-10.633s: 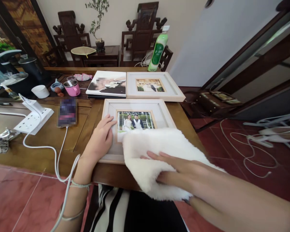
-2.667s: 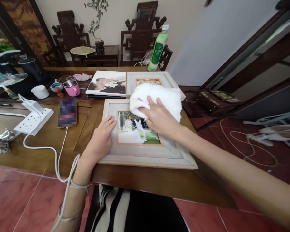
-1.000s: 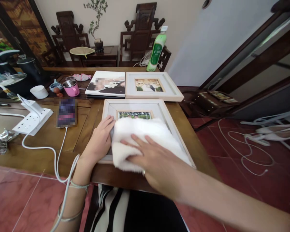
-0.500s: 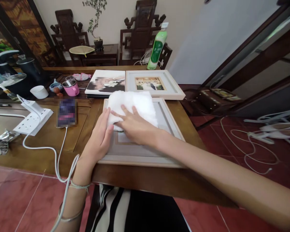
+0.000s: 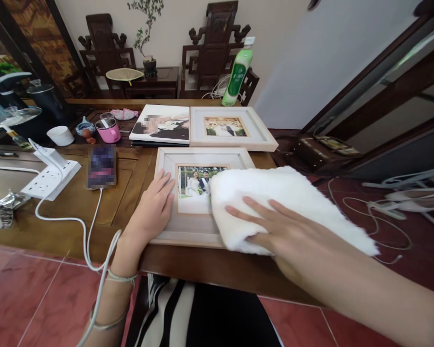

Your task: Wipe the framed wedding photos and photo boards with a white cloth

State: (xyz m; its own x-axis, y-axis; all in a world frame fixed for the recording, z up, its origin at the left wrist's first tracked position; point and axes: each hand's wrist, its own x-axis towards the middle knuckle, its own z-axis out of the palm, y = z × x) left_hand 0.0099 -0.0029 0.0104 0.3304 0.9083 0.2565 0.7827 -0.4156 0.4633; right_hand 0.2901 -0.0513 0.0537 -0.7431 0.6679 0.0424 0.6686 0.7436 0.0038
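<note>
A picture frame (image 5: 206,237) with a pale wooden border lies flat near the table's front edge, a photo (image 5: 193,185) of a couple in its middle. My left hand (image 5: 152,205) rests on the frame's left side with its fingers stretched out. Over the frame's right part spreads a fluffy white cloth (image 5: 292,193), which hides the right side of the photo and hangs past the border. My right hand (image 5: 275,226) grips the cloth, fingers on top and the thumb tucked under a fold.
Behind lie a second frame (image 5: 267,137) and a stack of photo panels (image 5: 162,123); a green bottle (image 5: 237,72) stands beyond. To the left are a power strip (image 5: 52,178), a phone (image 5: 101,166), a pink mug (image 5: 108,130) and a white cup (image 5: 60,136). A white cable (image 5: 83,241) crosses the table edge.
My right hand has swept the white cloth rightward across the frame, uncovering the left part of the photo, and the cloth has spread out. My left hand stays on the frame's left side.
</note>
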